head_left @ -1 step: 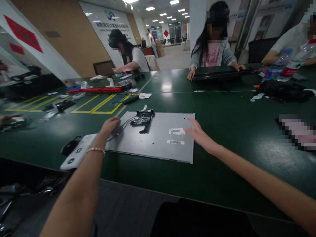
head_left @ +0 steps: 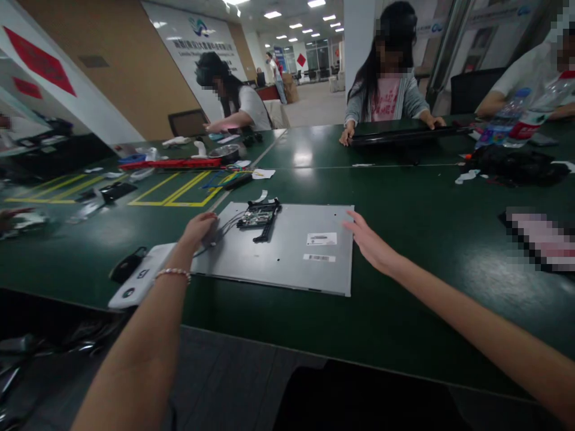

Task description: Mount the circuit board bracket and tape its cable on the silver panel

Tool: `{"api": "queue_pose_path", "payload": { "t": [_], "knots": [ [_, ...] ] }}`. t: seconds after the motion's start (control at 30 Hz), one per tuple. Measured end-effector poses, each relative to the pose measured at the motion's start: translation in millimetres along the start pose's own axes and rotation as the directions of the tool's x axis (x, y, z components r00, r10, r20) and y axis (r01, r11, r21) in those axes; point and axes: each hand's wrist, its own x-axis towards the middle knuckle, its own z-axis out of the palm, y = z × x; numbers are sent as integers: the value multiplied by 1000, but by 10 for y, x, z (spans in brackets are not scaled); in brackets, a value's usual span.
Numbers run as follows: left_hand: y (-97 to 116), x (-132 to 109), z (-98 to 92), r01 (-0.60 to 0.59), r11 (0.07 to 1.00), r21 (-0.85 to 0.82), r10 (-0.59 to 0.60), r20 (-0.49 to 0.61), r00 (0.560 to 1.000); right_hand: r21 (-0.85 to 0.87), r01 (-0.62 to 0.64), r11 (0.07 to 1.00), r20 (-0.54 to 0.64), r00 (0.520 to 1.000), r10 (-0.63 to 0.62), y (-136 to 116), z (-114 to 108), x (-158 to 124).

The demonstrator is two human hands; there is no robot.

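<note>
A grey metal panel (head_left: pixel 278 251) lies flat on the green table (head_left: pixel 404 299) in front of me. A small circuit board (head_left: pixel 258 216) with thin wires sits near the panel's far left, and two white labels (head_left: pixel 321 239) are stuck towards its right. My left hand (head_left: pixel 197 230), with a bead bracelet at the wrist, has its fingers curled over the panel's left edge by the wires. My right hand (head_left: pixel 371 242) is open with fingers stretched out, at the panel's far right corner.
A white device (head_left: pixel 141 278) and a black object (head_left: pixel 128 263) lie left of the panel. Yellow tape lines (head_left: pixel 179 191) and a red tool (head_left: pixel 171 163) mark the far left. Across the table a person holds a black panel (head_left: pixel 404 136). Bottles (head_left: pixel 516 123) and a black bag (head_left: pixel 516 164) sit far right.
My right hand has shifted slightly right and farther away, from over the panel to its right corner. The left hand has stayed put.
</note>
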Motion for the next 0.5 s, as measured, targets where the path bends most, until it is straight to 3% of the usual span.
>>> {"api": "queue_pose_path", "payload": {
  "t": [0.1,0.27,0.4,0.5],
  "knots": [
    [17,18,-22,35,998,-45,-35,4,999,320,-149,936,34,989,146,-53,-212,83],
    [43,23,-67,75,978,-193,-70,29,997,539,-294,789,113,954,278,0,-410,-37],
    [81,-9,-73,85,958,-274,-78,36,996,670,-309,675,150,947,285,64,-365,-180],
    [130,-31,-63,93,944,-315,-88,29,996,736,-266,623,96,951,293,79,-240,-269]
  ]
}}
